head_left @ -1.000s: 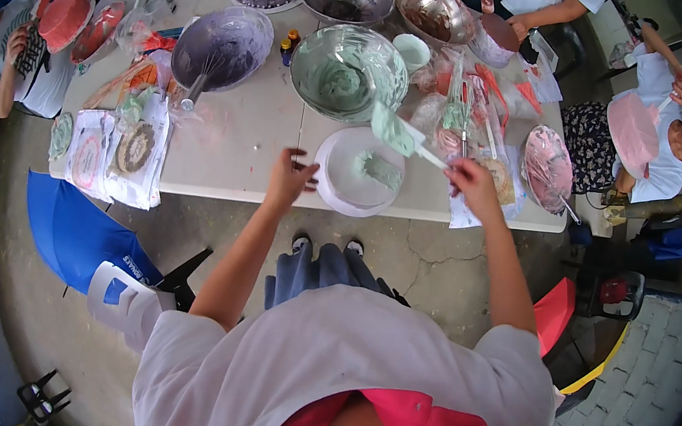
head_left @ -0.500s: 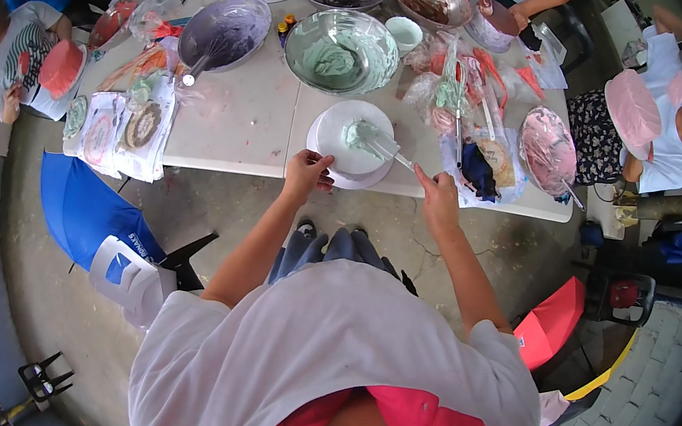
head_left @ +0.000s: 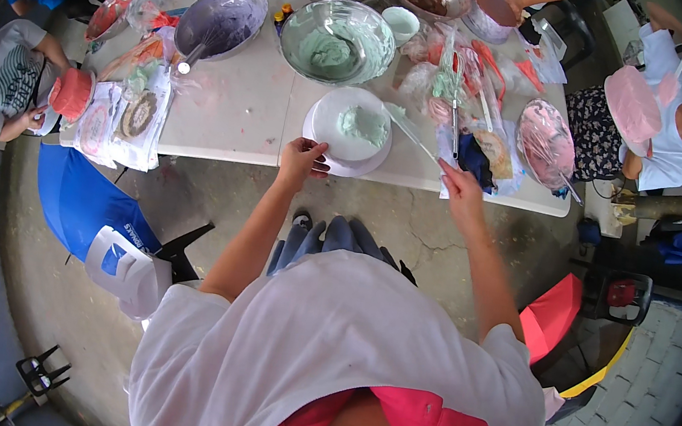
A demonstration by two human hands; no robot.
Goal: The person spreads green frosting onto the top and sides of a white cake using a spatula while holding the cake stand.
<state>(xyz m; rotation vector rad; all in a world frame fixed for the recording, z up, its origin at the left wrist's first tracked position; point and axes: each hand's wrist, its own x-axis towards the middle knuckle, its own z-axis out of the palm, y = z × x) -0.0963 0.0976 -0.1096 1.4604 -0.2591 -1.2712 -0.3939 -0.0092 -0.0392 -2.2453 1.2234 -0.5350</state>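
Note:
In front of me at the table's near edge stands a white round cake form (head_left: 342, 110) on a wider white round board (head_left: 368, 167). A patch of pale green icing (head_left: 364, 125) lies on its top, right of the middle. My left hand (head_left: 303, 163) is closed at the left near rim of the board, thumb above and fingers curled. My right hand (head_left: 462, 193) grips the handle of a spatula (head_left: 414, 133). Its blade, smeared with green icing, points up and left, just right of the form. Behind the form stands a steel bowl (head_left: 293, 56) of green icing.
Around are a bowl of purple icing (head_left: 249, 24) with a whisk, a white cup (head_left: 400, 24), piping bags (head_left: 445, 76), a pink-smeared bowl (head_left: 547, 141) and printed sheets (head_left: 101, 138). Several people work around the table (head_left: 232, 125); one holds a pink cake (head_left: 633, 109).
My right hand has moved right, carrying the spatula off the icing patch to the form's right side. My left hand stays by the board's rim. The person at left has shifted the red cake.

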